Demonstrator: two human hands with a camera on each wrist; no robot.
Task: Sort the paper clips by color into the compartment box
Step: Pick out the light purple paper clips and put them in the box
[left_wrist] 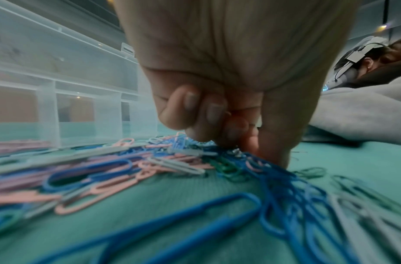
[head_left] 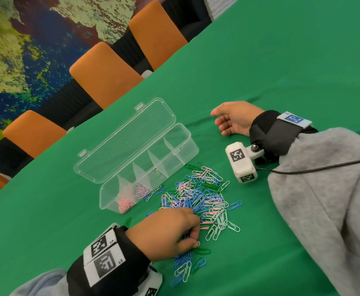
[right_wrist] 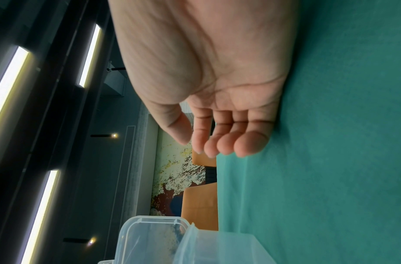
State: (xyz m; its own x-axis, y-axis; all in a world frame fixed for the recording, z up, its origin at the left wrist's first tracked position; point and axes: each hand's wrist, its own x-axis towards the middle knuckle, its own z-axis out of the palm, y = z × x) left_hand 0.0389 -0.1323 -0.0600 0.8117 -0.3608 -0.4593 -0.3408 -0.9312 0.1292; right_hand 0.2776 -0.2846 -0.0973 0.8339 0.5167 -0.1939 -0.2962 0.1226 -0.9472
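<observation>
Here the left hand point(head_left: 170, 233) pinches blue paper clips point(left_wrist: 283, 180); right hand point(head_left: 234, 118) rests slack.

The left wrist tags point(head_left: 104, 254) read "L4" and "L5".

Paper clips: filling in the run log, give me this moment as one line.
left hand: fingers pinching in paper clip pile | right hand: idle on cloth | compartment box: open, pink clips inside
</observation>
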